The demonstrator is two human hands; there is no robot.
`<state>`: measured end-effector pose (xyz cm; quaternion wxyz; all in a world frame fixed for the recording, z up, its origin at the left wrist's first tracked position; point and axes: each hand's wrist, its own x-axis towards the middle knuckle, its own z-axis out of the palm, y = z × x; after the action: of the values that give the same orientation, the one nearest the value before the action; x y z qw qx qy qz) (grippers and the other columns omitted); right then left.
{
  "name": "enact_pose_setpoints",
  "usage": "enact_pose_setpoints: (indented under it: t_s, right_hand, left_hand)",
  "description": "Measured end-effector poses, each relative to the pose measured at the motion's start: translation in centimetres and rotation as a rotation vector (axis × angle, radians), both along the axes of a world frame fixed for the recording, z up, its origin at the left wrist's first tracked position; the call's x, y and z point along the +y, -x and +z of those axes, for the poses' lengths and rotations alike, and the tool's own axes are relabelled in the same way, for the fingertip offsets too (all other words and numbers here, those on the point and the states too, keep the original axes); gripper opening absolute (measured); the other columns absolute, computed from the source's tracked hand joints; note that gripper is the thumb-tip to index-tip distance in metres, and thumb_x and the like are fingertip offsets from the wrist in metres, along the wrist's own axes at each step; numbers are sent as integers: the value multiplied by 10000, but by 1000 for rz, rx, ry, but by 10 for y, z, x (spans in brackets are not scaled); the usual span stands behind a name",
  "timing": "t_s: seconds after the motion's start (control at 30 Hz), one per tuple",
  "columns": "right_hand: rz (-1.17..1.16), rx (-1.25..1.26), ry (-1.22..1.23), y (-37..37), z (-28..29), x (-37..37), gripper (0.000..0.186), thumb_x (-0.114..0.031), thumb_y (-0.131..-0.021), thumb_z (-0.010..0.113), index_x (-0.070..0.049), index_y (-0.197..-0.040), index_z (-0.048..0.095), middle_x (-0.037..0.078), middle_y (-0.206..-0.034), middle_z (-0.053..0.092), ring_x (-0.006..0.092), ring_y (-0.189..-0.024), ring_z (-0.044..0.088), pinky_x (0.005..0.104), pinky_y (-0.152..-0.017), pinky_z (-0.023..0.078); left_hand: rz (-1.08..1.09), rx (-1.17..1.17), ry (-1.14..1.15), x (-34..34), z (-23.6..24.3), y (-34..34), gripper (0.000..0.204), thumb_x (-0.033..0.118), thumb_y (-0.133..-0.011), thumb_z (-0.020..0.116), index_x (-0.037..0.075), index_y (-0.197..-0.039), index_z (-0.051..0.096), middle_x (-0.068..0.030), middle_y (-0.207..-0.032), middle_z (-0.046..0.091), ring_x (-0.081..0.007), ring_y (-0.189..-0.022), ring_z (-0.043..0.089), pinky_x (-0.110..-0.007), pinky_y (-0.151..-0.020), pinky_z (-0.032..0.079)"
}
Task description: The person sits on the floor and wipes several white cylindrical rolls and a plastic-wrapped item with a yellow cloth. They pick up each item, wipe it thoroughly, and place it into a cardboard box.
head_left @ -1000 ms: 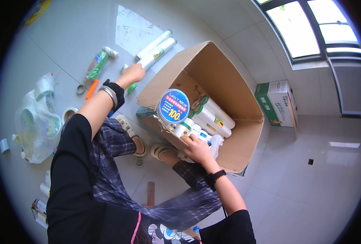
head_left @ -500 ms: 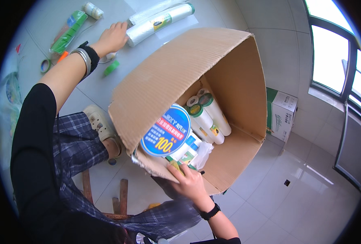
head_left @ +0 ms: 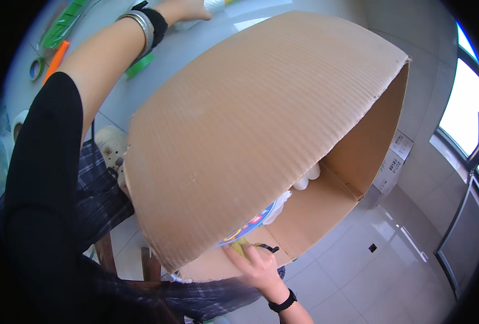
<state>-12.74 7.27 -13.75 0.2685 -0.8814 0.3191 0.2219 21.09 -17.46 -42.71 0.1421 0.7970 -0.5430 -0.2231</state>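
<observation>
A large cardboard box (head_left: 239, 124) lies tilted before me, its opening facing right. My right hand (head_left: 258, 267) is at the lower edge of that opening, its fingers closed round a small yellow and black object (head_left: 240, 247) whose kind I cannot make out. Just inside is a round blue sign (head_left: 255, 221), mostly hidden by the upper wall. Beside it are crumpled white plastic (head_left: 278, 208) and the ends of white rolls (head_left: 301, 182). At the top edge my left hand (head_left: 188, 7) reaches beside a clear plastic-wrapped roll (head_left: 215, 5); most of its fingers are out of view.
On the tiled floor at left are a green packet (head_left: 64, 24), an orange stick-like thing (head_left: 55, 62), a tape roll (head_left: 36, 69) and a green strip (head_left: 140, 66). A printed carton (head_left: 390, 167) stands behind the box. A wooden stool (head_left: 151, 264) is below, near my shoe (head_left: 111, 143).
The box's upper wall now fills more of the view and covers most of the sign and rolls. My left hand has moved to the top edge. The right hand stays at the box's edge.
</observation>
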Motion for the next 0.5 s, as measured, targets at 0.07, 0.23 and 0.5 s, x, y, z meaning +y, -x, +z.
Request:
enact_pose_setpoints:
  t_s: [0.07, 0.23, 0.5]
  right_hand:
    - [6, -13, 10, -1, 0, 1, 706, -129, -508, 634, -157, -1209, 553, 47, -741, 421, 161, -560, 506, 281, -484, 429]
    - [-23, -22, 54, 4, -2, 8, 671, -121, -503, 657, -164, -1168, 578, 60, -761, 455, 193, -521, 490, 293, -475, 431]
    - [-63, -45, 176, 2, -3, 17, 555, -135, -582, 691, -184, -1126, 590, 70, -828, 511, 221, -564, 564, 327, -506, 475]
  left_hand:
    - [13, -19, -23, 12, -1, 0, 1188, 410, -535, 790, 6, -1405, 90, -353, -1371, 148, -514, -1267, 174, -536, -979, 336]
    - [-70, -59, -112, 66, 7, -1, 1121, 364, -578, 763, 67, -1416, 81, -314, -1379, 174, -473, -1267, 195, -519, -998, 320]
    - [16, 14, -235, 153, -4, 6, 1087, 203, -583, 726, 161, -1424, 39, -234, -1430, 94, -461, -1282, 148, -551, -963, 352]
